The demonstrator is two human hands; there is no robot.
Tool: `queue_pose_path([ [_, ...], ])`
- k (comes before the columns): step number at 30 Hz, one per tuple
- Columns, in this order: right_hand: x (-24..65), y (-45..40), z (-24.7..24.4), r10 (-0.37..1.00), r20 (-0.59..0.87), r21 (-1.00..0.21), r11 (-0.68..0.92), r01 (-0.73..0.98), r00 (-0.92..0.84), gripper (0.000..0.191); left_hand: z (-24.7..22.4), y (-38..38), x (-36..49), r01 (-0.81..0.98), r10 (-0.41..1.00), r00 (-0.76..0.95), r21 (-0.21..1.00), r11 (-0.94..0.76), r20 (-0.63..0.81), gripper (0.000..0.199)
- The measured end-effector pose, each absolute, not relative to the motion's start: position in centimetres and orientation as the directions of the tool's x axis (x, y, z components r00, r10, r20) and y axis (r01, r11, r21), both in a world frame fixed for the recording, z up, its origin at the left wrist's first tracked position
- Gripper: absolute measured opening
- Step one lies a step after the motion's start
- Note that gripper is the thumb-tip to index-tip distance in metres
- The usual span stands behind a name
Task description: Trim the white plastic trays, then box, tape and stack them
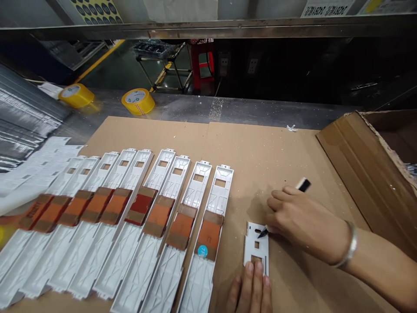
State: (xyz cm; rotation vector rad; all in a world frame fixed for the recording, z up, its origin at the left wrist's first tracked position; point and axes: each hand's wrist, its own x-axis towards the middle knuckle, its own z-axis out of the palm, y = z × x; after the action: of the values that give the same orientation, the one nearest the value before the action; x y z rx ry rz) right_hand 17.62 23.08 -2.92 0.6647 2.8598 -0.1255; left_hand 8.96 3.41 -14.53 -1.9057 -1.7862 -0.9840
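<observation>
My right hand (289, 217) is closed around a marker pen (304, 184) with a light body and black ends. The pen's dark tip touches or hovers just over a small white plastic plate (250, 243), close to its upper slot. That plate has several rectangular cut-outs and lies flat on cardboard. At its lower end, the fingers of my left hand (252, 291) press down and hold it; my left thumb is hidden. To the left, a row of long white plastic trays (198, 278) lies side by side, with orange-and-brown blocks (208, 232) across their middles.
Cardboard sheeting (260, 161) covers the bench. An open cardboard box (352, 161) stands at the right. Two yellow tape rolls (138, 102) sit at the back, and a silvery wrapped stack (26, 108) is at far left. A metal shelf edge (208, 32) crosses above.
</observation>
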Motion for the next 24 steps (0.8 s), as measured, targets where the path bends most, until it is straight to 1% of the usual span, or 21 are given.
queue_pose_path([
  [2,19.2,22.3,-2.5,0.489,-0.14,-0.03,0.867,0.497,-0.861,0.016,-14.4,3.4,8.7,0.97,0.727,-0.001,0.178,-0.166,0.687,0.042],
  [3,20.1,21.8,-2.4,0.522,-0.098,-0.032,0.849,0.527,-0.847,0.018,-14.3,3.3,8.6,0.97,0.735,0.02,0.165,-0.179,0.677,0.045],
  [6,21.9,19.7,-3.2,0.619,-0.011,-0.07,0.783,0.618,-0.785,0.033,-14.0,3.0,8.3,0.968,0.768,0.035,0.168,-0.185,0.64,0.052],
  [7,22.3,18.9,-3.7,0.658,0.008,-0.085,0.75,0.655,-0.753,0.036,-13.9,2.9,8.3,0.968,0.774,0.042,0.165,-0.187,0.632,0.053],
  [9,22.5,17.1,-4.9,0.731,0.028,-0.123,0.68,0.723,-0.682,0.035,-14.0,2.7,8.4,0.969,0.778,0.042,0.165,-0.186,0.627,0.053],
  [12,22.2,14.7,-6.4,0.808,0.023,-0.193,0.581,0.79,-0.589,0.032,-14.3,2.4,8.7,0.966,0.782,0.002,0.2,-0.162,0.623,0.05],
  [14,21.7,13.7,-7.1,0.85,0.007,-0.274,0.509,0.816,-0.527,0.029,-14.4,2.4,8.8,0.964,0.783,-0.012,0.216,-0.157,0.621,0.049],
  [16,21.1,13.0,-7.5,0.876,0.023,-0.36,0.456,0.814,-0.481,0.025,-14.3,2.5,8.9,0.964,0.774,0.001,0.204,-0.168,0.633,0.047],
  [17,20.7,12.8,-7.7,0.875,0.045,-0.394,0.46,0.796,-0.483,0.024,-14.3,2.5,8.9,0.965,0.77,0.006,0.198,-0.171,0.637,0.047],
  [19,20.1,12.2,-8.2,0.841,0.107,-0.419,0.522,0.743,-0.53,0.028,-14.3,2.6,8.9,0.965,0.76,-0.007,0.204,-0.166,0.65,0.047],
  [22,19.6,11.2,-9.0,0.778,0.192,-0.387,0.621,0.682,-0.599,0.033,-14.5,2.6,9.1,0.959,0.746,-0.056,0.244,-0.144,0.663,0.049],
  [24,19.5,10.5,-9.5,0.775,0.214,-0.371,0.628,0.684,-0.595,0.028,-14.6,2.5,9.1,0.958,0.754,-0.055,0.248,-0.146,0.655,0.049],
])
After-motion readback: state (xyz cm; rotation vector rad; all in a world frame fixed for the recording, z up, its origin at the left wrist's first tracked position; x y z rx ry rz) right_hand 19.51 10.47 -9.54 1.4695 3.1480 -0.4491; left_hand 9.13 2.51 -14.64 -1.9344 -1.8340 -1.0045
